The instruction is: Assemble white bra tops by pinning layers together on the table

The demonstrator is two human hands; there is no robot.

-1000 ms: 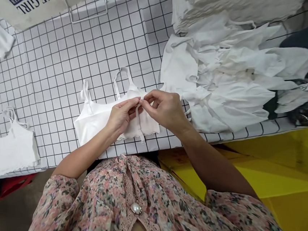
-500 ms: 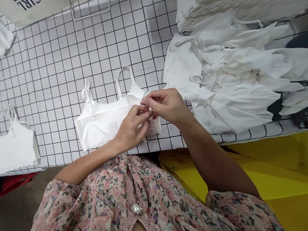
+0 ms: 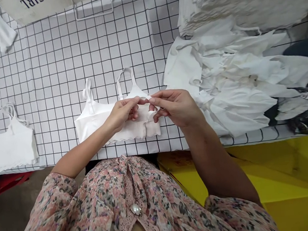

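Observation:
A white cropped bra top (image 3: 94, 123) with a scalloped hem lies flat on the grid-printed table cover (image 3: 57, 70), its two straps pointing away from me. My left hand (image 3: 122, 114) and my right hand (image 3: 176, 108) hover over its right half, fingertips almost meeting. Both hands pinch a thin white strap (image 3: 145, 102) at the top's upper edge. Most of that strap is hidden by my fingers, and the part of the top under my palms is hidden too.
A second white top (image 3: 9, 144) lies flat at the left. A heap of white garments (image 3: 235, 86) and a thick stack (image 3: 246, 1) fill the right. A wire rack (image 3: 93, 5) and printed cardboard (image 3: 42, 4) stand at the back. A yellow surface (image 3: 271, 176) lies below the table edge.
The strap with its slider no longer hangs over the hem. My left hand has moved up and to the left, and both hands now pinch at the top's upper edge.

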